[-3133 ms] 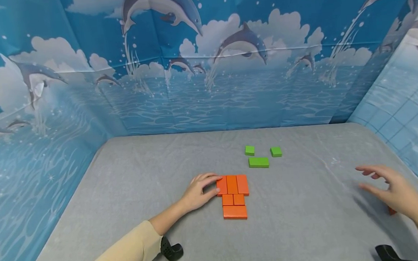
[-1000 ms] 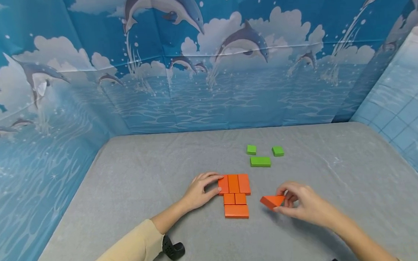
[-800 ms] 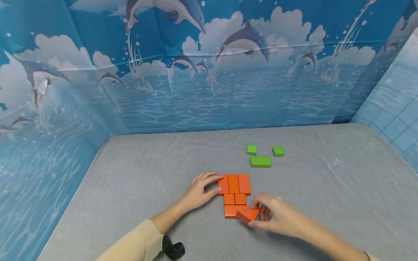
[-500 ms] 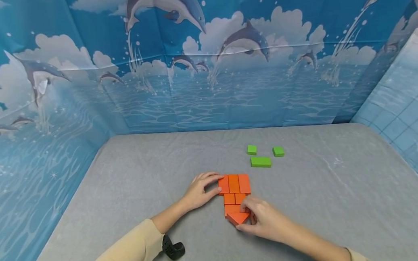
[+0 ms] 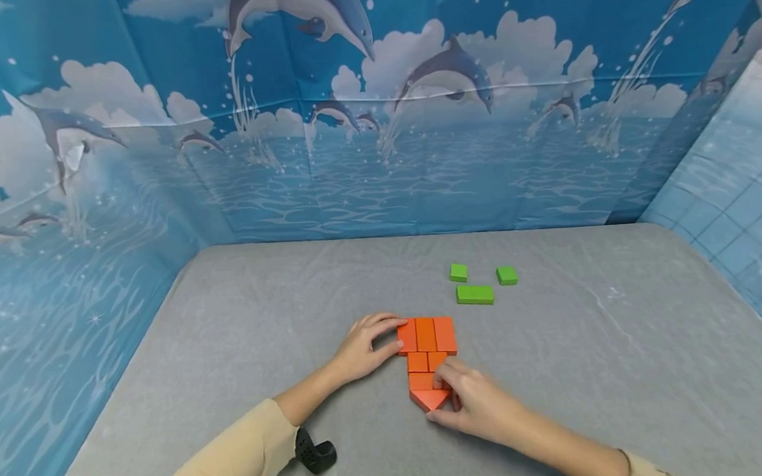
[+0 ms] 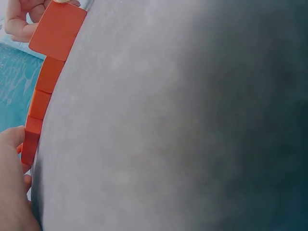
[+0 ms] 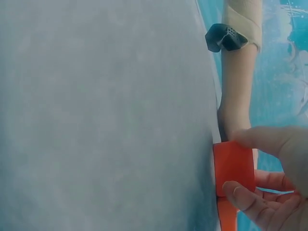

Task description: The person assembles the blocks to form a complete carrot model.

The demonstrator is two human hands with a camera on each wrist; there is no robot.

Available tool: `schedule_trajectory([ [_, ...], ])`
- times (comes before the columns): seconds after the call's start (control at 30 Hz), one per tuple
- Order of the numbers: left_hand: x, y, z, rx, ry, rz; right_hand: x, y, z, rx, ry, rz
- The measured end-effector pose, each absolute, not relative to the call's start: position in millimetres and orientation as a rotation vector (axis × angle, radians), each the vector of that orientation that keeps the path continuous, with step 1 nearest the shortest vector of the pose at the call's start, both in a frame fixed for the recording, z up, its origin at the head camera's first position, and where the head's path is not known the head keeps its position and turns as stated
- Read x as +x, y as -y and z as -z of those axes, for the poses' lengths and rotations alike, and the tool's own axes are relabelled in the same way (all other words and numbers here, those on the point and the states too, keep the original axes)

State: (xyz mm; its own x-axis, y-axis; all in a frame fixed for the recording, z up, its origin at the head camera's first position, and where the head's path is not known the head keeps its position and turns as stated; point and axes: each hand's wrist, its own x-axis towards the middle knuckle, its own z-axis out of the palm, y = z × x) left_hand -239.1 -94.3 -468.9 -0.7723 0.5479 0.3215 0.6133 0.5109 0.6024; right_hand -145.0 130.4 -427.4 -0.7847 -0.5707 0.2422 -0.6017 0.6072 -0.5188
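Observation:
Orange blocks lie flat on the grey cloth, joined edge to edge: three upright rectangles on top, two small blocks (image 5: 418,362) under them, then one wide block (image 5: 420,381). At the upper left, my left hand (image 5: 362,348) holds the left rectangular block (image 5: 407,339), index finger at its far corner and thumb low on its side. My right hand (image 5: 479,401) pinches a triangular block (image 5: 428,398), point toward me, against the wide block's near edge. In the right wrist view, thumb and fingertips grip opposite sides of this triangular block (image 7: 234,166). Right fingers hide the wide block's right end.
Beyond the orange blocks lie two small green blocks (image 5: 459,272) and a longer green block (image 5: 475,295). A black wrist device (image 5: 316,453) sits under the left sleeve. Dolphin-printed blue curtains (image 5: 376,172) enclose the back and sides of the grey table (image 5: 259,291).
From the far right, my right hand has brought the triangular block leftward and lowered it against the wide block's near edge. My left hand has stayed on the left rectangle.

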Motion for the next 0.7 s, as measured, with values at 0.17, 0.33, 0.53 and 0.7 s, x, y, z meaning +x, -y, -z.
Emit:
schedule_trajectory([
  [0.17,-239.4,94.1,469.3,-1.020,2.648,1.117,-145.3,-130.3,429.1,1.005,2.772,-0.912],
  [0.33,-239.2,93.7,469.2,-1.023,2.646,1.113,-145.8,-130.7,429.5,1.004,2.772,-0.927],
  [0.53,-238.0,93.1,468.0,-1.024,2.638,1.120,-146.4,-131.5,429.0,1.021,2.763,-0.937],
  [0.7,-237.6,93.5,467.3,-1.007,2.661,1.126,-146.4,-132.6,427.0,1.026,2.783,-0.953],
])
